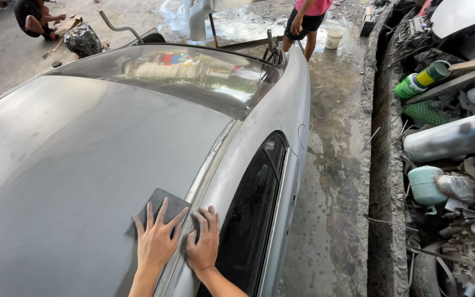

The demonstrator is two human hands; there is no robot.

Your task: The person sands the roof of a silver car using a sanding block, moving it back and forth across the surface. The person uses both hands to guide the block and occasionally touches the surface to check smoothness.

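Note:
My left hand (155, 239) lies flat, fingers spread, on a dark grey sanding sheet (158, 204) pressed against the roof of a dull grey car (72, 165). Beside it, my right hand (203, 243) rests flat on the roof's edge rail just above the dark side window (251, 214), its fingers overlapping the sheet's right corner. The rear window glass (188, 74) reflects colours further ahead.
Wet concrete floor (331, 181) runs along the car's right side. A ledge at the right holds scrap: a green bottle (421, 80), a grey cylinder (452, 137), engine parts. One person stands behind the car (303, 19); another crouches at top left (34, 16). A white bucket (333, 38) stands nearby.

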